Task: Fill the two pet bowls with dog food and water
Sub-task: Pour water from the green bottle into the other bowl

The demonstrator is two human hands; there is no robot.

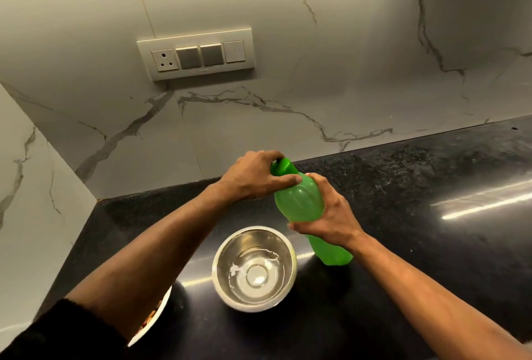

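- Fingers [283, 179] of left hand [253, 176] curled round cap [281, 166] of bottle [300, 201]; right hand [326, 215] clamped on bottle's middle.
- Bottle tilted, long axis running from base resting on table [431, 244] at lower right, up-left to cap.
- Water bowl [254, 269] just left of bottle base, under both hands; holds some clear water.
- Food bowl [152, 319] at lower left, mostly hidden by left forearm; brown kibble visible at rim.
- Judged: cap being turned; opening or closing cannot be told.
- Nothing standing between bottle and water bowl.
- Socket plate [195, 54] on wall, well apart.
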